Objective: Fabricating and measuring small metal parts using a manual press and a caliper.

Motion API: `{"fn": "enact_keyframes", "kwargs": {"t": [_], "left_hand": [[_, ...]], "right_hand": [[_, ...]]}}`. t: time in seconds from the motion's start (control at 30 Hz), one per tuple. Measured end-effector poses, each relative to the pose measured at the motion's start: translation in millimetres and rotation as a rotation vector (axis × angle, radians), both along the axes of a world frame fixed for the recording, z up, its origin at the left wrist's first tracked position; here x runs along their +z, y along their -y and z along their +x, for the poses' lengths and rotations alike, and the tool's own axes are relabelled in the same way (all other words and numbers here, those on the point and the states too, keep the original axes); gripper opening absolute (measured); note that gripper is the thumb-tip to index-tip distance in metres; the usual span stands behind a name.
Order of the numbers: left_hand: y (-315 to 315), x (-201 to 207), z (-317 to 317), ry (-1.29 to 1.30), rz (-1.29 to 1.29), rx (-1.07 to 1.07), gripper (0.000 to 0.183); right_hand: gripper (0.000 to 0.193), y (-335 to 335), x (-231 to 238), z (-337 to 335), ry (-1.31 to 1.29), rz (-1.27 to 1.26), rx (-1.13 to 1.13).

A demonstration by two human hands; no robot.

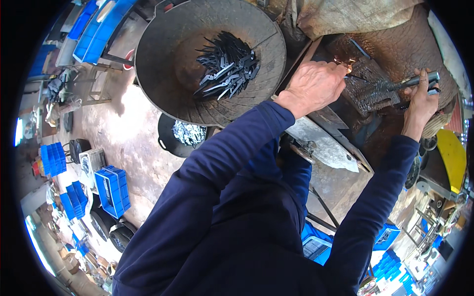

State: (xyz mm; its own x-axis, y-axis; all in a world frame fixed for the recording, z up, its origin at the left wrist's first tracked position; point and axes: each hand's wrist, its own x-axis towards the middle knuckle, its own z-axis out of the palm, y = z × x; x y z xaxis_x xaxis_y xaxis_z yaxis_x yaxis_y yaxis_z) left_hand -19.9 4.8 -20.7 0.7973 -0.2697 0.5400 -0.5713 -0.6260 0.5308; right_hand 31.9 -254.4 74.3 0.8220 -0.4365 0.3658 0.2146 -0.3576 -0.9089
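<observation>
My left hand (316,85) is closed in a pinch at the edge of a dark, wet-looking machine bed. What its fingers hold is mostly hidden; a thin dark strip (356,78) shows just beyond them. Orange sparks (347,64) glow at the fingertips. To the right, my right hand (421,101) is wrapped round a cylindrical metal handle (414,80), which runs left toward a grimy metal block (370,91). Small dark shiny pieces (434,91) show beside its fingers. Left of my left hand, a wide round metal pan (168,59) bears a heap of black blade-like metal pieces (229,66).
A black tub (168,144) of silvery pieces stands on the floor below the pan. A pale worn board (323,145) juts out in front of the machine. Blue crates (112,190) stand at left. Brown cloth (355,17) drapes behind the machine; a yellow panel (450,158) is at right.
</observation>
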Motion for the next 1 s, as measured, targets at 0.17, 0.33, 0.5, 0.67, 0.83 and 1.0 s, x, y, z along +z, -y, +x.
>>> {"fn": "enact_keyframes", "kwargs": {"t": [0.17,0.33,0.5,0.67,0.83,1.0], "left_hand": [[-0.7,-1.0,-1.1,-0.019,-0.004,-0.002,0.014],[-0.4,0.1,-1.5,-0.024,0.005,-0.006,0.013],[0.2,-0.7,-1.0,-0.011,-0.004,-0.008,0.014],[-0.2,-1.8,-0.4,-0.01,0.004,-0.007,0.013],[0.2,-1.3,-0.4,-0.016,0.019,-0.009,0.013],[1.8,-1.1,0.1,0.001,0.024,-0.003,0.015]], "right_hand": [[0.036,4.8,-3.9,3.2,0.01,0.02,0.022],[0.035,6.8,-4.2,4.0,0.008,0.017,0.024],[0.035,1.5,-1.0,1.3,-0.008,0.004,0.011],[0.035,-0.6,-1.2,0.9,0.008,0.004,0.018],[0.034,-3.2,-0.1,0.8,0.004,-0.005,-0.005],[0.035,-1.0,-2.3,1.8,0.022,0.002,-0.001]]}}
